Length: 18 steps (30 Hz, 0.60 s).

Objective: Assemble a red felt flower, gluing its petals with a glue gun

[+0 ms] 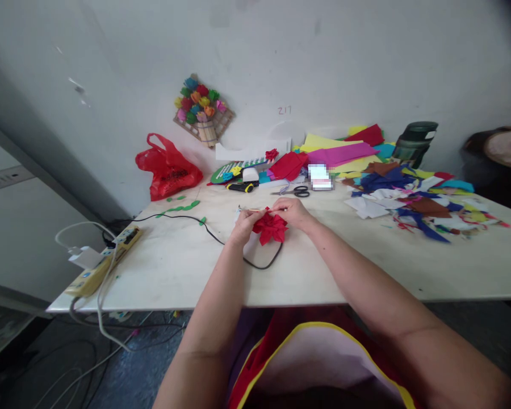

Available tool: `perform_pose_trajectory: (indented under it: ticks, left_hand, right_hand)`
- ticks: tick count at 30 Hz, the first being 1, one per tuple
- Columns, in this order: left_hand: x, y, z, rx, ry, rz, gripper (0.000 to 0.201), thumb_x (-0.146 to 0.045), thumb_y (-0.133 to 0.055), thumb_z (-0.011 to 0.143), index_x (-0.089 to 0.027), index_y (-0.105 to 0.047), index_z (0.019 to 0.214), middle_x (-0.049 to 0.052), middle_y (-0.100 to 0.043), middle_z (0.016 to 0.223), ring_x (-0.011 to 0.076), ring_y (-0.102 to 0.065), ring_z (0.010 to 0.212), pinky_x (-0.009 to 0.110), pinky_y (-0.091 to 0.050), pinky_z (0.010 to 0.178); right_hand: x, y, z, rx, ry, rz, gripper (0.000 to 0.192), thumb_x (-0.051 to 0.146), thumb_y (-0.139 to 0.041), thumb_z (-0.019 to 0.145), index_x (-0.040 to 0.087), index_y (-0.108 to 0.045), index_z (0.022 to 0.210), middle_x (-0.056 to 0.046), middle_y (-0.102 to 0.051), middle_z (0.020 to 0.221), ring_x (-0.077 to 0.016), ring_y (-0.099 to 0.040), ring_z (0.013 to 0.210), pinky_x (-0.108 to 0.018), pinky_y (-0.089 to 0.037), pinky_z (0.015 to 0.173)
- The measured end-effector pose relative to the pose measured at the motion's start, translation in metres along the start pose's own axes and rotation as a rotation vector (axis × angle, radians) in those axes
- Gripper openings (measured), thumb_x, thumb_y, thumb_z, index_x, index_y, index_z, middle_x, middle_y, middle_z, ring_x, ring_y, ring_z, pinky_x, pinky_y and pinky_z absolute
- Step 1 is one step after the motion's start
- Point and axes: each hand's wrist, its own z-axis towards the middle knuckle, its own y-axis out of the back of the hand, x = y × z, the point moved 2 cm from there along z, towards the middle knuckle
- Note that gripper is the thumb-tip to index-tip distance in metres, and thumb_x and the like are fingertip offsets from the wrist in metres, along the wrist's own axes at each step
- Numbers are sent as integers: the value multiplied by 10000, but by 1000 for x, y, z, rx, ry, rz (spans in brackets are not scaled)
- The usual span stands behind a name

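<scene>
Both hands point(243, 222) point(296, 211) pinching red paper flower point(271, 227), thin stick point(262, 210) lying left-right

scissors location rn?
Head view: the scissors lie on the table just beyond the right hand, centre-back, beside the red paper sheets.

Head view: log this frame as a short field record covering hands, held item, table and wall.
left hand: fingers on the red paper flower
right hand: pinches the flower's top edge, beside a thin stick
table: black cable, scissors, coloured paper scraps, red plastic bag, power strip
wall: paper flower bouquet hung up
</scene>
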Motion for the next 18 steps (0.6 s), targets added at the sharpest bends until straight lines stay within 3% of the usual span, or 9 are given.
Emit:
perform_pose_trajectory:
  ticks: [4,11,18]
  left_hand:
    - [-1,0,0,-9,-25,-14,383,-440,-672,672,-147,-492,502,-29,-408,496,68,-330,472,254,-204,478]
    - [-3,-2,-1,-23,27,23,384,-475,-701,644,-132,-559,546,-12,-453,505,75,-358,479,250,-212,479]
    - [-6,-4,-3,-24,-36,79,477,-502,-691,673,-155,-437,465,-36,-343,468,61,-278,462,254,-168,460]
  right_hand:
    - [-1,-1,-1,-6,-10,8,91,227,-668,679,183,-693,603,-31,-659,666,-141,-610,631,-259,-487,593]
    - [-2,-2,-2,3,-45,37,92,244,-679,672,184,-681,603,-27,-651,676,-141,-603,636,-267,-486,598]
    - [-2,-3,-2,8,-129,64,112,279,-699,639,179,-673,595,-16,-642,658,-134,-583,619,-261,-469,582]
